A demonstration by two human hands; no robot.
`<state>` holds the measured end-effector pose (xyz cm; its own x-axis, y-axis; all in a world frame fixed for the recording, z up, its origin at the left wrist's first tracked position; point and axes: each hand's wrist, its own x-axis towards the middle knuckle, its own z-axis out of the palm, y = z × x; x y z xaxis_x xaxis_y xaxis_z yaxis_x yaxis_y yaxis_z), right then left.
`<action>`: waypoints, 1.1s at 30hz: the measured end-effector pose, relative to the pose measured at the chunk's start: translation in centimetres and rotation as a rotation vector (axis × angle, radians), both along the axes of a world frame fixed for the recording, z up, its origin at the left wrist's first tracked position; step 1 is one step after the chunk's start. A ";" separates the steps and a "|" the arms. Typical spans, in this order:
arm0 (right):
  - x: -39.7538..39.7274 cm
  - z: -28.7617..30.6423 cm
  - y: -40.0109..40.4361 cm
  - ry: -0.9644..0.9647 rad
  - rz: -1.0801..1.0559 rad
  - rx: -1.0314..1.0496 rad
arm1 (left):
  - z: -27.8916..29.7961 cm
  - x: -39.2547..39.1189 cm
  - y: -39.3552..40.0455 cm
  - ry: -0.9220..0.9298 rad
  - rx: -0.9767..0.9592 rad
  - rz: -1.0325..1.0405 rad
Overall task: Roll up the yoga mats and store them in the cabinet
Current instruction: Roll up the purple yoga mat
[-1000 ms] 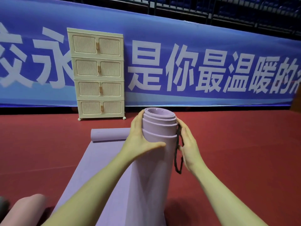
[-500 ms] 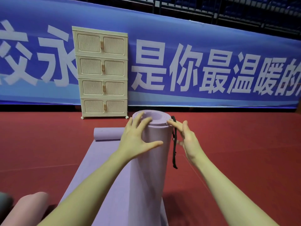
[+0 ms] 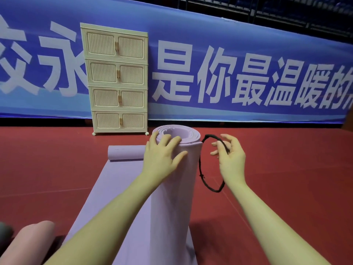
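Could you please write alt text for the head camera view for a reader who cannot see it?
A left hand steadies an upright rolled lilac foam yoga mat while the right hand holds a black elastic loop beside it. A cream four-tier cabinet, doors closed, stands beyond on red floor.

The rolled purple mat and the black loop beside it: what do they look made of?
Rolled purple mat: looks like soft matte foam; the thick layered spiral at its top end and dull, shineless surface suggest it. Black loop: thin, limp, matte, with a small knot; probably elastic cord, though plain string can't be ruled out.
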<state>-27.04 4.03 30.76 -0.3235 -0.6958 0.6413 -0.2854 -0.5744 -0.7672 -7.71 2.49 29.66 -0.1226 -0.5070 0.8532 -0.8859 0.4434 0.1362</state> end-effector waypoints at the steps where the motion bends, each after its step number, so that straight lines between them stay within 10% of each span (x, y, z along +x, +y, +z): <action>1: -0.4 -0.1 0.2 0.017 -0.041 0.003 | 0.1 -0.3 0.2 0.011 0.020 0.024; 7: -2.5 -0.5 2.4 0.197 -0.283 -0.010 | 0.6 -1.8 1.3 0.046 0.311 0.206; 11: -3.1 -0.2 4.3 0.193 -0.057 0.010 | 1.2 -2.2 2.0 -0.007 0.369 0.190; 26: 0.2 1.2 7.9 0.101 0.273 0.095 | -0.4 -3.0 9.7 0.039 0.162 -0.055; 33: 1.6 -0.3 6.5 -0.005 0.232 -0.001 | -0.9 -1.5 8.7 0.354 -0.045 -0.305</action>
